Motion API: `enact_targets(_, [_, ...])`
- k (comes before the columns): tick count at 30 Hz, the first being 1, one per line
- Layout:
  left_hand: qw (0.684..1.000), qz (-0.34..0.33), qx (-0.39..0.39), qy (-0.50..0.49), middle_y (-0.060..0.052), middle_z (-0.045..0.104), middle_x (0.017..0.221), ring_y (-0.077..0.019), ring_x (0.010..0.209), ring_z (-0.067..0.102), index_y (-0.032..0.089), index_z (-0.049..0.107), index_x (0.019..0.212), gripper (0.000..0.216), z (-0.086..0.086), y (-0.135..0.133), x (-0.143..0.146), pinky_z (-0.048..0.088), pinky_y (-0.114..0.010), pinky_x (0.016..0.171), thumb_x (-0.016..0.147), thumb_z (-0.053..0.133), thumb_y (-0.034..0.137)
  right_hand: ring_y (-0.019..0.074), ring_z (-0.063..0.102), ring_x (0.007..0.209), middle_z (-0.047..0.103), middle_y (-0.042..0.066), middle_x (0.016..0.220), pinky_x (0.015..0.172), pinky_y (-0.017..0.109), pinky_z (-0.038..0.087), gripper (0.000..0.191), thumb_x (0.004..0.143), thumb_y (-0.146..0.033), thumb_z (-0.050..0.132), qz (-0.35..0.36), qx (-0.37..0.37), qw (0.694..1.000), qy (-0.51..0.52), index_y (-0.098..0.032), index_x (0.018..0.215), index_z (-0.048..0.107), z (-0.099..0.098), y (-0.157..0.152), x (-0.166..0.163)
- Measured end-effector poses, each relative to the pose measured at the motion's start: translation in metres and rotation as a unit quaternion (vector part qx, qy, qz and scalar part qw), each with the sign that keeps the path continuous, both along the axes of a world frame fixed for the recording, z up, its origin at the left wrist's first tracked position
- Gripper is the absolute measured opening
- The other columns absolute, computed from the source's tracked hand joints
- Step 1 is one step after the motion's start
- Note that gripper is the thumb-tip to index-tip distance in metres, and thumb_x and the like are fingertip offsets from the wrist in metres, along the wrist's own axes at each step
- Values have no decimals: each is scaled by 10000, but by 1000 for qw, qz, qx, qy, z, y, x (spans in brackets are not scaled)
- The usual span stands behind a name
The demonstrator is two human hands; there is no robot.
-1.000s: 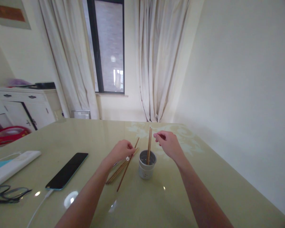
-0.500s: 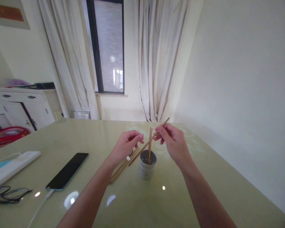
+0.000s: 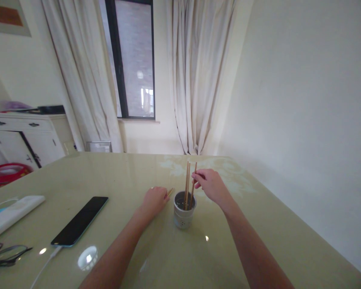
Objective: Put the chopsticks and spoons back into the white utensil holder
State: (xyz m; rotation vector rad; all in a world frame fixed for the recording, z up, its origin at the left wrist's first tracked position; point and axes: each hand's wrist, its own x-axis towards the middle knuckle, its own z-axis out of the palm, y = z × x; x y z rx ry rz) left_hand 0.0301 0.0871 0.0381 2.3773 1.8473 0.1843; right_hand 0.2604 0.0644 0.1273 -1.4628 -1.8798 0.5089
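A grey cup (image 3: 183, 220) with small holes low in its side stands upright on the table. Several wooden chopsticks (image 3: 187, 180) lean inside it. My right hand (image 3: 211, 184) is closed in a pinch on the upper part of one chopstick (image 3: 194, 176), whose lower end is inside the cup at its right side. Left of the cup, my left hand (image 3: 154, 200) is low over the tabletop, fingers curled around loose chopsticks (image 3: 170, 192). Only their tips show past the fingers; the hand and forearm hide the rest.
A black phone (image 3: 80, 220) with a white cable (image 3: 45, 265) lies to the left. Beyond it are glasses (image 3: 7, 253) and a white power strip-like block (image 3: 16, 212). The glossy table (image 3: 132, 170) meets a wall along its right edge.
My right hand has lowered its chopstick from a slant above the cup into it. My left hand has moved down and left onto the loose chopsticks. The view has shifted slightly.
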Motion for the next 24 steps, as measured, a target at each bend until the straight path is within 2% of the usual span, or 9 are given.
enact_targets(6, [1000,15,-4,13,-160,782,1078,-284,1061,712,184,775,962,189,1,-3,4,492,-347,867,944,601,255,163,754,603,787,18,736,663,254,502,349,1010,-295,544,6,-7,1000,-3,-200,713,701,-10,6,-3])
enact_targets(15, [1000,18,-12,-2,-186,792,1024,-311,987,737,162,775,913,216,-1,-6,6,502,-360,789,932,586,266,166,765,623,770,9,732,649,252,498,354,1014,-303,523,-4,-2,1000,5,-207,710,678,-12,8,-5])
enact_targets(18, [997,30,-2,-67,-157,802,981,-300,941,742,171,769,880,213,3,-2,4,496,-352,770,912,605,304,166,764,621,779,17,743,654,255,507,373,1024,-307,506,-3,-12,1000,6,-205,720,696,-13,8,-7])
enact_targets(21, [983,39,-11,-181,-122,806,909,-259,861,741,169,747,854,179,14,4,-3,495,-328,755,878,625,297,172,764,629,786,26,752,657,263,506,379,1034,-333,511,-6,-19,1000,3,-205,749,725,-13,7,-8])
enact_targets(24, [931,6,-38,-364,-107,807,861,-222,802,735,155,712,860,215,33,7,-11,506,-308,738,892,610,341,180,743,609,782,32,741,642,279,485,369,1027,-396,556,-42,-8,999,-27,-213,768,745,-8,4,-6])
